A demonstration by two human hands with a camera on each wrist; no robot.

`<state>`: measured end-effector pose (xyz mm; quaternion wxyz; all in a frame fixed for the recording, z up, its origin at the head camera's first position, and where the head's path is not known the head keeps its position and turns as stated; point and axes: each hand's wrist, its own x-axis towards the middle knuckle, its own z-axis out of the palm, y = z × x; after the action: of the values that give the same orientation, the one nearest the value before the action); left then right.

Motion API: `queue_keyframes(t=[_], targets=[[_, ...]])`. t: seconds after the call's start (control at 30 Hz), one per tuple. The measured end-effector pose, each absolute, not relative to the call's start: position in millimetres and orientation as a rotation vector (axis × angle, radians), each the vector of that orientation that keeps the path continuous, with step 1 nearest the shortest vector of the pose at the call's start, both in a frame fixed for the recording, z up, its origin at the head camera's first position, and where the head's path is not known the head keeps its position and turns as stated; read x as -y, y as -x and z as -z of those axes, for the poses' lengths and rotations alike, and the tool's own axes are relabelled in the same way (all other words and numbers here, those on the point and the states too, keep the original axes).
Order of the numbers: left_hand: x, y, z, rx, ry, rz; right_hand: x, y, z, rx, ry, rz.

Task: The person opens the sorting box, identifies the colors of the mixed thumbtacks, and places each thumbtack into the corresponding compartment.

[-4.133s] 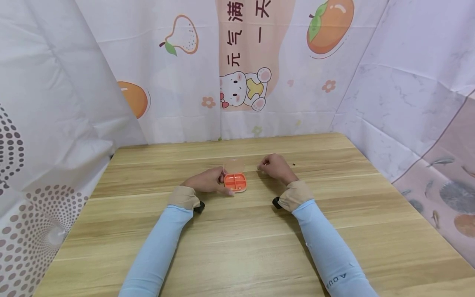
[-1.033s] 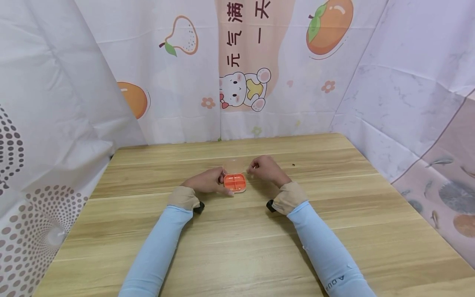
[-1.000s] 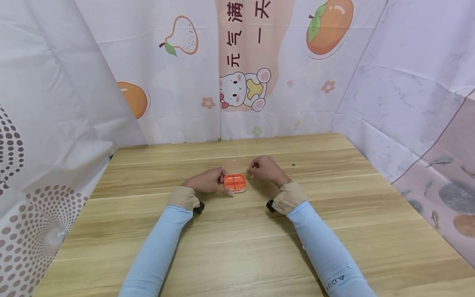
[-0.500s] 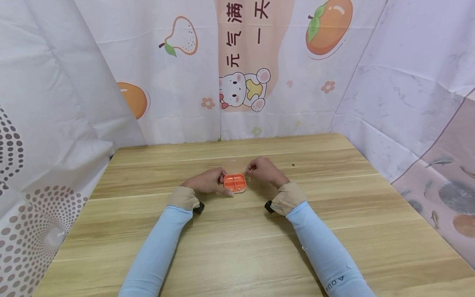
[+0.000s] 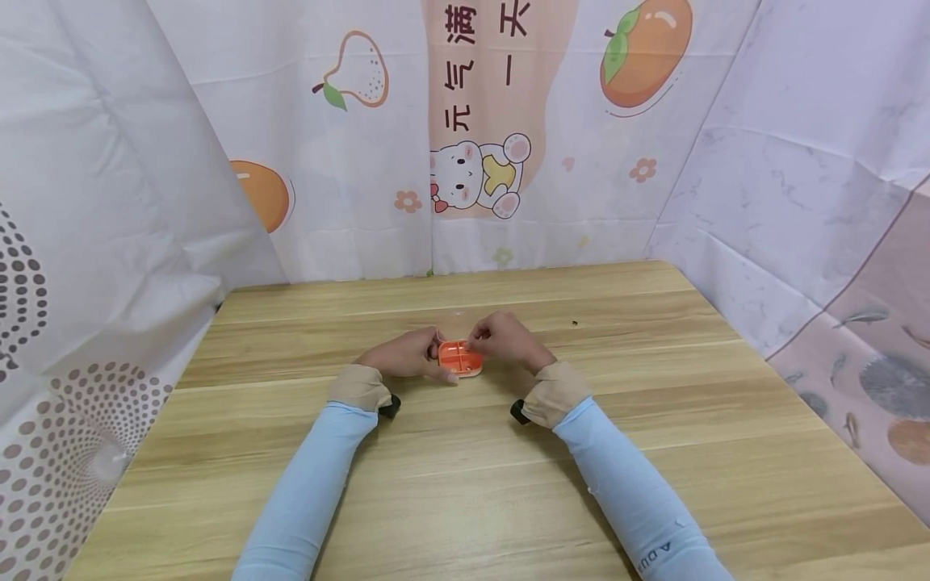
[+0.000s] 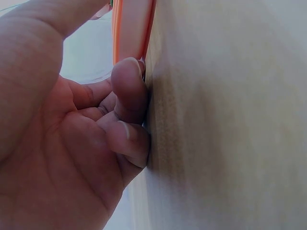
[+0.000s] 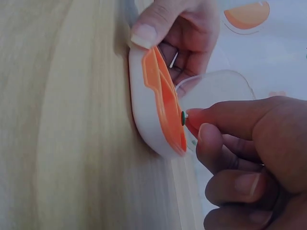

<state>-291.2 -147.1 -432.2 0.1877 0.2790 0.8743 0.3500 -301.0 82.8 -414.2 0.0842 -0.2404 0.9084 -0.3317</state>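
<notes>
A small pill box (image 5: pixel 450 352) with an orange divided inside and a white outer shell lies on the table, its clear lid (image 7: pixel 225 86) swung back. My left hand (image 5: pixel 408 355) holds the box from the left, thumb at the near edge and fingers at the far side. Over the far right compartment, my right hand (image 5: pixel 507 339) pinches a tiny stud-like piece (image 7: pixel 183 118) by its pale stem, the green disc facing the box. The near compartments hold small pale bits, too small to make out.
A tiny dark object (image 5: pixel 574 323) lies on the wooden table (image 5: pixel 465 484), right of the right hand. Printed curtains (image 5: pixel 349 161) hang behind the table's far edge and on both sides.
My right hand has moved left and slightly nearer, from beside the box to over its far right compartment. The left hand and the box have stayed in place.
</notes>
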Motion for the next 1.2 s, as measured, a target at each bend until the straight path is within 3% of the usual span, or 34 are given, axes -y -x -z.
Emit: queue_keyframes(t=[1.2], targets=[[147,293,433,-2.459,-0.799,-0.981,-62,293,425,-2.832,0.790,0.896]])
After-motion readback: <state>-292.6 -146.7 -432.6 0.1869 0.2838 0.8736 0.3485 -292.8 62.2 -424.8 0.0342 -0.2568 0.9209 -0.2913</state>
